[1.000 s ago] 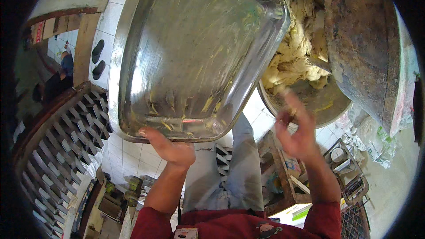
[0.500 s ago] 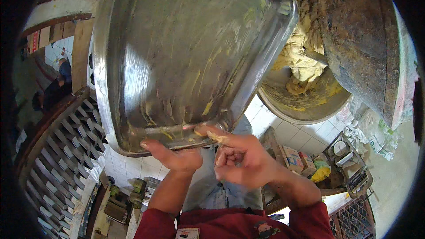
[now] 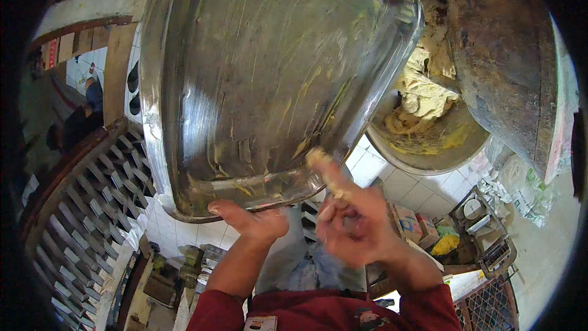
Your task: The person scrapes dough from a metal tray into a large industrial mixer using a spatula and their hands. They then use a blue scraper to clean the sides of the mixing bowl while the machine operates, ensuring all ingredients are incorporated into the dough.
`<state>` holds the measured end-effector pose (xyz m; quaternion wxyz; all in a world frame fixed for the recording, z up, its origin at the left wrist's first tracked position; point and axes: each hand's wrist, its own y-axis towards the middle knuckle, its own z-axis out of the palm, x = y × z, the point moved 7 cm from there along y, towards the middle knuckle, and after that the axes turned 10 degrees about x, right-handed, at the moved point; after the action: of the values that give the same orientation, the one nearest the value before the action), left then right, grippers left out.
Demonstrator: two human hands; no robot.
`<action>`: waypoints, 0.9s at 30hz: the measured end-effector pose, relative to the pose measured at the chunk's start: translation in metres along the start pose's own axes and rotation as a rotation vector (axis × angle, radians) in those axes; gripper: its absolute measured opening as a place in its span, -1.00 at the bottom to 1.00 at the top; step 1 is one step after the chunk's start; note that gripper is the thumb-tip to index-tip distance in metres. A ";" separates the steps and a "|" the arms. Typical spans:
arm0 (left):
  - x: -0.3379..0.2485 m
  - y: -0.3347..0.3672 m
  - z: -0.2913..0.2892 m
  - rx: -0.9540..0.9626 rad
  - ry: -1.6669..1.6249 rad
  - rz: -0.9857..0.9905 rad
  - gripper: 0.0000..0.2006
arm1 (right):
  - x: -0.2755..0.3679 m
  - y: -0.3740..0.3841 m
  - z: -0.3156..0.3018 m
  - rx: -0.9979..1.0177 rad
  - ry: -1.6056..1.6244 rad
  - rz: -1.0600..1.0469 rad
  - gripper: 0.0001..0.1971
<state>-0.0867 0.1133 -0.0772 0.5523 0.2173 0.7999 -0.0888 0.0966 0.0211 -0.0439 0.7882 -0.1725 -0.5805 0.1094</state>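
A large metal tray [image 3: 257, 86] is tilted up before me, its inside streaked with yellowish grease. My left hand [image 3: 256, 220] grips its near rim, thumb over the edge and the other fingers underneath, partly hidden. At the tray's near right corner is my right hand [image 3: 358, 220], holding nothing. Its index finger is stretched out, coated with a pale yellow smear, and overlaps the tray's inner corner; whether it touches cannot be told. The remaining fingers are loosely curled and slightly blurred.
Right of the tray, a metal mixing bowl [image 3: 422, 162] holds pale dough [image 3: 425, 95], beside a large worn brown mixer body [image 3: 505, 55]. Slatted wooden rack [image 3: 92, 227] stands at left. Boxes [image 3: 407, 220] and a black crate [image 3: 484, 227] lie low at right. Plastic bags [image 3: 527, 187] are beyond.
My right hand has moved right and slightly up, from the near rim to the corner, its index finger pointing farther into the tray. The tray and left hand sit slightly farther right in view.
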 end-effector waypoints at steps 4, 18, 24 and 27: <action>0.010 0.006 0.007 0.095 -0.628 -0.076 -0.34 | -0.003 0.007 -0.012 0.039 -0.097 0.181 -0.10; 0.002 -0.002 0.010 0.047 0.153 0.032 -0.29 | -0.039 -0.004 0.037 0.295 0.599 0.205 -0.04; -0.002 -0.018 0.017 0.063 0.383 0.135 -0.25 | -0.023 -0.015 0.046 0.587 1.443 0.196 -0.02; 0.003 -0.025 0.011 0.045 0.694 0.270 -0.23 | -0.029 -0.023 0.024 0.412 1.680 0.020 -0.02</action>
<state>-0.0892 0.0880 -0.0866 0.2498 0.3504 0.9015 0.0462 0.0643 -0.0073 -0.0542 0.9707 -0.0549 0.2272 0.0556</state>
